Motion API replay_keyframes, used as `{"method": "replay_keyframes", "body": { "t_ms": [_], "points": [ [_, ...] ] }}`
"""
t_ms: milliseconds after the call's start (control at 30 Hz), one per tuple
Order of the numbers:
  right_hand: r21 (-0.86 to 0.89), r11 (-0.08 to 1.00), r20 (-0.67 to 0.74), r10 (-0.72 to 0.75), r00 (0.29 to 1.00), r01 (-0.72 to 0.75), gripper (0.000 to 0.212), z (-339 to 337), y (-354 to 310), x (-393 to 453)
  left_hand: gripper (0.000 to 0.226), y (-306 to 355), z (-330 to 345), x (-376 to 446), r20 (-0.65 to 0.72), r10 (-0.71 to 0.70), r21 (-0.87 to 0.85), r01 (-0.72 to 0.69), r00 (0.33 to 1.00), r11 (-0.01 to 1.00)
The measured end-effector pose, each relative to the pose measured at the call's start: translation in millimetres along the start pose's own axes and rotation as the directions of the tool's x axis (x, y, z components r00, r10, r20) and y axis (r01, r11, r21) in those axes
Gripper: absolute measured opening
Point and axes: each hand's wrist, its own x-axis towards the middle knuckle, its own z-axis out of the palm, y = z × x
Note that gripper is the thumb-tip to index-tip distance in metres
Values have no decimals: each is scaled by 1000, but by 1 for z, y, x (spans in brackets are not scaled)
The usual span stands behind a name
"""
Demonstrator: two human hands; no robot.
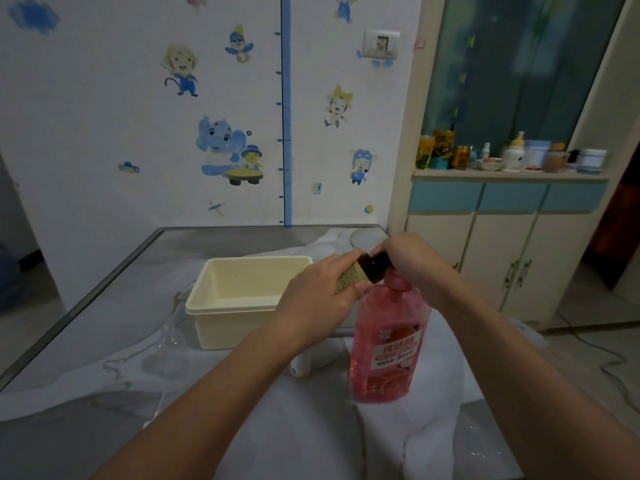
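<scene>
My left hand (320, 299) grips a small dark brown bottle (360, 273) with a yellowish label, held tilted above the table. My right hand (412, 259) pinches the dark cap end (380, 260) of that bottle. Directly below stands a tall pink bottle of liquid (388, 344) with a pink pump top and a printed label. A cream plastic tub (239, 296) sits just left of my hands, and nothing shows inside it.
A white bottle (306, 363) lies partly hidden under my left wrist. White sheeting (311, 427) and clear plastic wrap (166, 344) cover the glass-topped table (104, 282). At the right stands a cabinet (502, 258) with jars and containers on its shelf.
</scene>
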Motion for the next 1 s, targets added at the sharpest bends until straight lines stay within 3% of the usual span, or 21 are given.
{"method": "replay_keyframes", "body": {
  "t_ms": [200,333,367,400,433,500,533,600,700,867,933,1000],
  "points": [
    [-87,992,23,-85,996,87,20,-6,-14,-3,39,7,-12,5,0,5,-13,-5,1000,1000],
    [-94,993,-46,-74,996,70,29,-1,-7,5,40,4,-8,3,-5,22,-37,-22,1000,999],
    [-164,983,-38,-88,995,80,30,1,-5,4,40,2,-5,2,-6,26,-31,-26,1000,999],
    [-360,928,-12,-110,994,98,30,3,-4,4,39,0,-3,2,-4,26,-29,-26,1000,999],
    [-550,828,-32,-152,988,110,30,7,-3,2,39,-1,-2,0,1,20,-32,-20,1000,999],
    [-734,669,-44,-214,976,114,34,8,-4,1,40,-1,-2,-1,8,14,-38,-14,1000,999],
    [-710,699,-41,-162,986,86,33,7,-5,1,41,0,-3,0,13,13,-34,-13,1000,999],
    [-415,908,9,-59,998,57,30,2,-8,3,40,3,-6,5,22,6,-27,-6,1000,1000],
    [-93,994,-41,-57,998,53,30,-5,-12,5,37,7,-12,9,23,5,-10,-5,1000,1000],
    [-95,994,-34,-52,998,48,31,1,-15,0,36,5,-11,7,26,10,-29,-9,1000,1000],
    [-237,971,-23,36,999,-40,33,6,-12,-2,38,1,-6,5,22,15,-36,-14,1000,999],
    [-420,906,-124,-2,992,-51,34,10,-12,0,39,-1,-3,2,22,9,-36,-8,1000,999]
  ]
}}
